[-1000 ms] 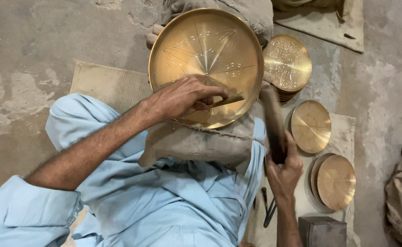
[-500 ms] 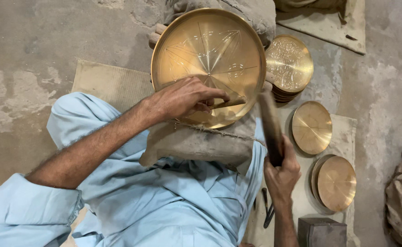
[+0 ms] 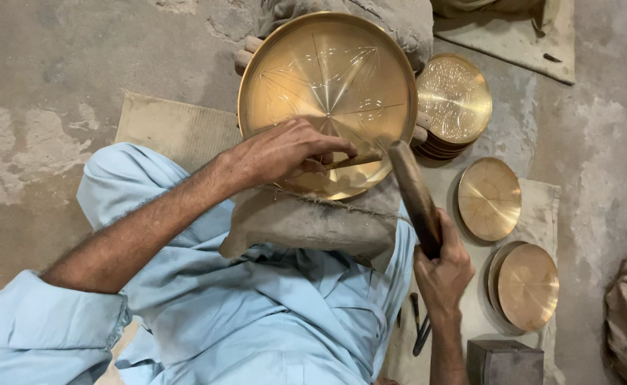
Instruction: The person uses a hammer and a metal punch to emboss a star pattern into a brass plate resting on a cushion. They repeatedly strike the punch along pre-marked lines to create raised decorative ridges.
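Chisel: we see the chisel lying low across the near part of the tray, tip under the fingers, butt end free to the right.
Chisel axis: nearly level, left to right, rising slightly toward the butt.
Left hand: our left hand pinches the chisel, fingers curled tight, resting on the tray.
Mallet: the mallet stands just right of the butt, head up, not touching as far as we can tell.
Mallet axis: steep, leaning up-left toward the chisel.
Right hand: our right hand is clenched round the mallet's lower end; it is the farther hand.
Support: the tray leans on a sack in our lap.
Surroundings: smaller brass plates lie to the right.
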